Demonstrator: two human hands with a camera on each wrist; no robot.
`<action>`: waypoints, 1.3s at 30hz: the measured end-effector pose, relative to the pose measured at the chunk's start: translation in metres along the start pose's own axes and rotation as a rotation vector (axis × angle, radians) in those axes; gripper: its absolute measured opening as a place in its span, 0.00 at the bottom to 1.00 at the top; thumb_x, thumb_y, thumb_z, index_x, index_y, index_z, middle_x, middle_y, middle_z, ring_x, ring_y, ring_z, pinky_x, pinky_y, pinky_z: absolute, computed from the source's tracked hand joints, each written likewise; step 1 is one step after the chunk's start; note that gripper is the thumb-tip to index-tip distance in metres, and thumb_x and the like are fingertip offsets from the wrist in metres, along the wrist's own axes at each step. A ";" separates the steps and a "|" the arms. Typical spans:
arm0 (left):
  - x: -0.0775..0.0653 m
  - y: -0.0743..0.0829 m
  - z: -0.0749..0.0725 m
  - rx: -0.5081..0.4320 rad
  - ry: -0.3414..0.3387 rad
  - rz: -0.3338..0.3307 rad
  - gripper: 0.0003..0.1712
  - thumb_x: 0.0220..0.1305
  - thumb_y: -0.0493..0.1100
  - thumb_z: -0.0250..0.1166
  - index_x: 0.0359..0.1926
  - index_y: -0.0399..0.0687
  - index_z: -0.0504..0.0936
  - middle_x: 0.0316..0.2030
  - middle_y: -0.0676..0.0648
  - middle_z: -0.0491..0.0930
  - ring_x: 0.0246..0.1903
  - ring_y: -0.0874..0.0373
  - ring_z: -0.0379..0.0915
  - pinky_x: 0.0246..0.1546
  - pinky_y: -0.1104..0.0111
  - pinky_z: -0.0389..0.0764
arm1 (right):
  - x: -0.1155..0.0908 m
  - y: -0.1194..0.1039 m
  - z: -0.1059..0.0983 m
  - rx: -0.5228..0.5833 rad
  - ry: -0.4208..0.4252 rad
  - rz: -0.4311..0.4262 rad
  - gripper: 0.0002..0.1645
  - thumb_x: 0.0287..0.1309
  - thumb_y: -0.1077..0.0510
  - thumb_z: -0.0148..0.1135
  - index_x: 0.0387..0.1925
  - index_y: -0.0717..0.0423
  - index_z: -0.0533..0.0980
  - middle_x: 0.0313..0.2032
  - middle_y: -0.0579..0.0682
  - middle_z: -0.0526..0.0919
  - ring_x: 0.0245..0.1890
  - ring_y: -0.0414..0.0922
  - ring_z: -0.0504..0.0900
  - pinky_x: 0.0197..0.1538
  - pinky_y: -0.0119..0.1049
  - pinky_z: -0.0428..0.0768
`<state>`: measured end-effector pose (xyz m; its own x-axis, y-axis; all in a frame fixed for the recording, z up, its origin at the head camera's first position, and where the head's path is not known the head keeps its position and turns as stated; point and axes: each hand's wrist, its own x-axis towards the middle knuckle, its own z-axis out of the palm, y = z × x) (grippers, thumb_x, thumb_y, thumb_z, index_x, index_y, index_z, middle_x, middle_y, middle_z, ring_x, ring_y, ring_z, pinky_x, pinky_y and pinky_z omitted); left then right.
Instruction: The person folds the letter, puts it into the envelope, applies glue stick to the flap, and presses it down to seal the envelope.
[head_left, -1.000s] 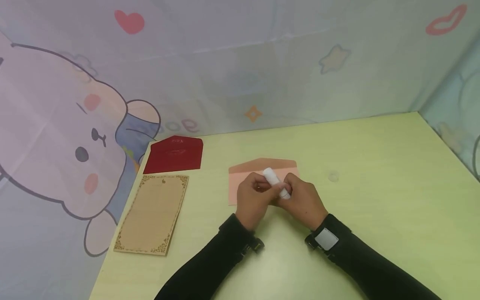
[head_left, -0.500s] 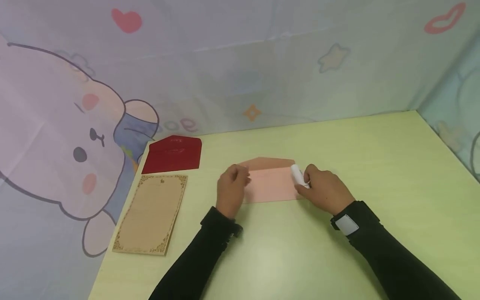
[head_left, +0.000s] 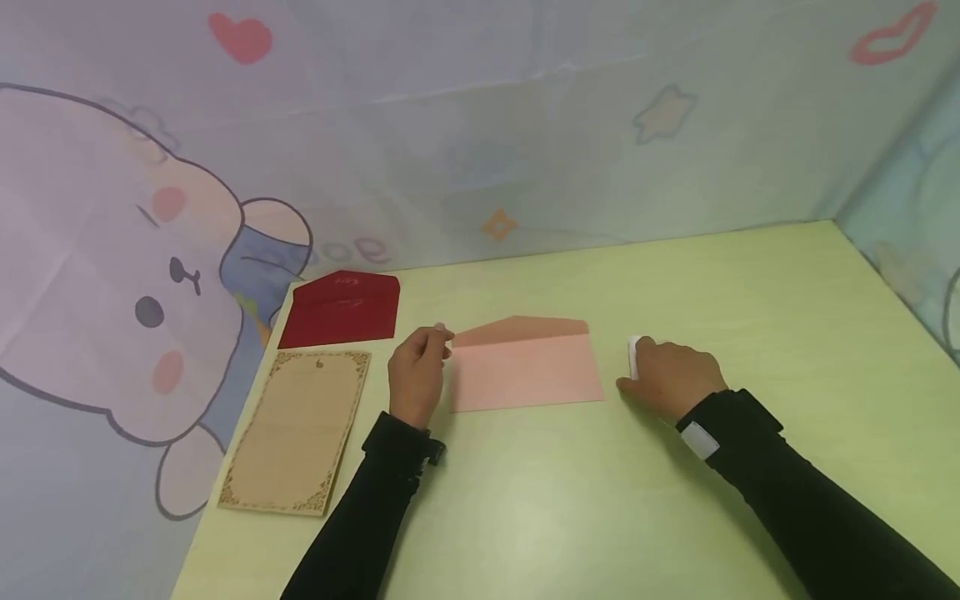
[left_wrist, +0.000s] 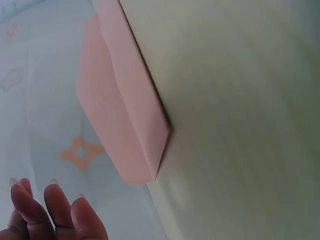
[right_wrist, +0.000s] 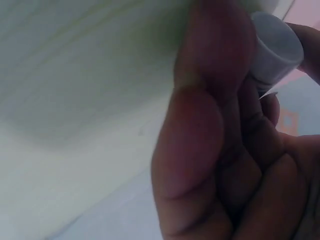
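One white cylinder point(head_left: 633, 355) is gripped by the right hand point(head_left: 671, 379); the left hand point(head_left: 416, 377), fingers relaxed, hovers beside the pink envelope point(head_left: 525, 371).

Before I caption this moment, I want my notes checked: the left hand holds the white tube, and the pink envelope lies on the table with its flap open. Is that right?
Not quite: the right hand holds the white tube, not the left hand; the head view shows this. The pink envelope does lie on the table with its flap open.
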<state>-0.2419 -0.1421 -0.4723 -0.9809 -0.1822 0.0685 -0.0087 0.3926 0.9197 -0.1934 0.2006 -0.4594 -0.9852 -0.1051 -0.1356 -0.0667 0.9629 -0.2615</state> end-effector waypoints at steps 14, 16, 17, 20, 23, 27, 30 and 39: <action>0.042 -0.005 0.031 0.474 -0.217 0.328 0.33 0.74 0.50 0.77 0.74 0.45 0.83 0.68 0.38 0.86 0.69 0.42 0.83 0.70 0.48 0.86 | 0.042 -0.017 -0.023 -0.084 0.200 -0.274 0.44 0.65 0.47 0.85 0.67 0.72 0.75 0.51 0.69 0.91 0.48 0.63 0.92 0.47 0.56 0.92; 0.049 -0.008 0.046 0.639 -0.290 0.406 0.43 0.71 0.52 0.80 0.81 0.46 0.76 0.77 0.40 0.80 0.78 0.42 0.77 0.77 0.48 0.81 | 0.060 -0.030 -0.017 -0.081 0.120 -0.349 0.53 0.64 0.51 0.85 0.80 0.70 0.69 0.70 0.71 0.84 0.69 0.68 0.85 0.70 0.62 0.86; 0.050 -0.011 0.054 0.710 -0.330 0.438 0.46 0.70 0.53 0.81 0.83 0.46 0.74 0.79 0.41 0.79 0.80 0.42 0.75 0.79 0.49 0.80 | 0.067 -0.035 -0.011 -0.081 0.071 -0.376 0.55 0.64 0.53 0.85 0.83 0.69 0.66 0.75 0.71 0.80 0.75 0.69 0.81 0.76 0.63 0.81; 0.036 -0.008 0.066 0.809 -0.420 0.514 0.43 0.71 0.49 0.80 0.81 0.45 0.76 0.74 0.41 0.85 0.76 0.42 0.80 0.77 0.49 0.82 | 0.076 -0.042 0.007 -0.091 -0.028 -0.423 0.52 0.63 0.60 0.82 0.83 0.66 0.68 0.76 0.69 0.80 0.75 0.68 0.81 0.78 0.62 0.81; 0.024 -0.008 0.070 0.805 -0.399 0.623 0.26 0.72 0.42 0.78 0.69 0.46 0.86 0.60 0.43 0.93 0.62 0.44 0.90 0.63 0.51 0.91 | 0.076 -0.042 0.015 -0.123 -0.001 -0.481 0.42 0.62 0.64 0.80 0.77 0.62 0.77 0.69 0.64 0.86 0.69 0.64 0.86 0.72 0.58 0.86; 0.028 -0.025 0.078 0.868 -0.319 0.778 0.06 0.79 0.39 0.69 0.46 0.52 0.92 0.41 0.49 0.95 0.41 0.53 0.92 0.36 0.57 0.92 | 0.074 -0.044 0.016 -0.112 0.068 -0.560 0.26 0.66 0.65 0.77 0.65 0.55 0.86 0.60 0.56 0.91 0.61 0.59 0.90 0.64 0.54 0.91; 0.026 -0.029 0.082 0.932 -0.349 0.825 0.10 0.81 0.41 0.65 0.41 0.53 0.92 0.39 0.50 0.94 0.39 0.54 0.92 0.30 0.58 0.91 | 0.069 -0.049 0.020 -0.095 0.038 -0.597 0.21 0.74 0.63 0.70 0.65 0.52 0.88 0.63 0.55 0.91 0.63 0.60 0.91 0.65 0.56 0.91; 0.021 -0.058 0.099 1.052 -0.403 0.858 0.19 0.79 0.50 0.65 0.60 0.49 0.93 0.64 0.46 0.92 0.65 0.47 0.91 0.38 0.53 0.96 | 0.055 -0.063 0.038 -0.299 0.088 -0.605 0.21 0.83 0.59 0.63 0.70 0.55 0.85 0.68 0.53 0.90 0.63 0.57 0.93 0.62 0.53 0.93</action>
<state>-0.2811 -0.0799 -0.5626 -0.7416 0.6484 0.1721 0.6462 0.7593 -0.0761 -0.2372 0.1250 -0.4869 -0.7691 -0.6383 0.0332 -0.6384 0.7697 0.0102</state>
